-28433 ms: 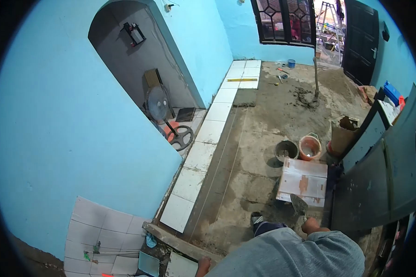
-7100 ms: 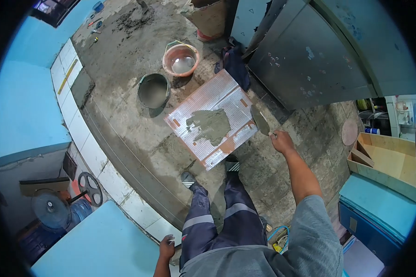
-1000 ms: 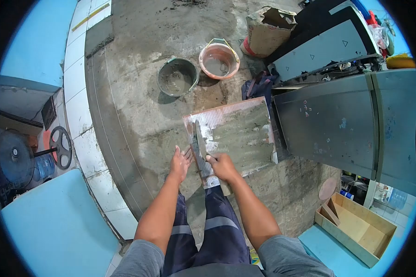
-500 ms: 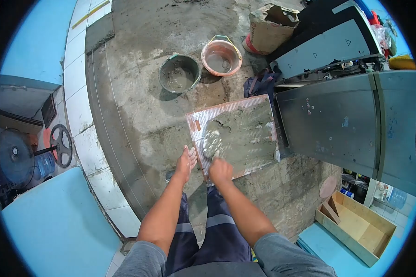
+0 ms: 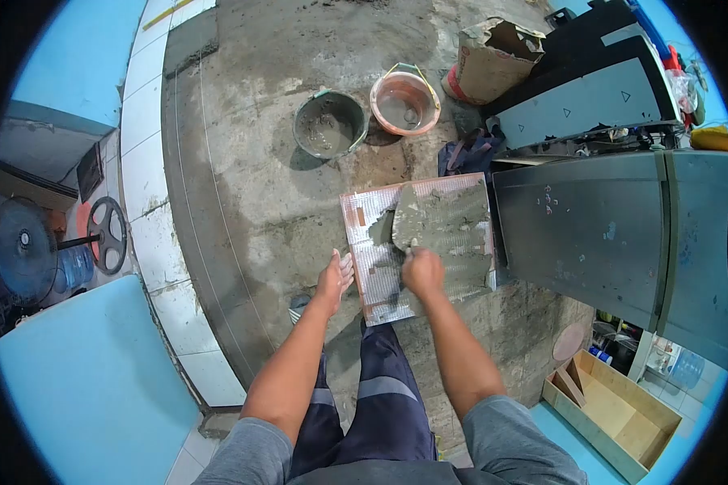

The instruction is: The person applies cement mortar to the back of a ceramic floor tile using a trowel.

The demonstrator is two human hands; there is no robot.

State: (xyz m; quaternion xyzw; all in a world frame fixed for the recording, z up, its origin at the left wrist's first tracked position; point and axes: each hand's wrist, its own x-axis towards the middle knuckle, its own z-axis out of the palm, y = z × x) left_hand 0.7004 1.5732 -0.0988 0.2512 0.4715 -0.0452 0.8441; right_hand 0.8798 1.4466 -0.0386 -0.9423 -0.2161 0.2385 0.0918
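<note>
My right hand [image 5: 423, 271] is closed around the handle of a trowel [image 5: 408, 222], its blade pressed on wet grey mortar [image 5: 453, 222]. The mortar covers most of the right side of a large tile [image 5: 384, 283], which lies with its ribbed, pale back upward. Along the tile's left side a strip of bare ribbing shows, and a ridge of mortar sits by the blade. My left hand [image 5: 334, 281] holds nothing; its fingers are stretched out, fingertips right at the tile's left edge.
Beyond the tile stand a dark bucket [image 5: 330, 124] with mortar inside and an orange bucket [image 5: 404, 101]. A torn paper sack [image 5: 497, 61] is behind them. A grey refrigerator [image 5: 578, 230] lies to the right. Two strings [image 5: 210, 162] run beside white floor tiles [image 5: 150, 174] at left.
My right hand has swept the trowel rightward and up across the tile, baring more ribbing on the left. My left hand stays by the edge. The whole view has shifted slightly.
</note>
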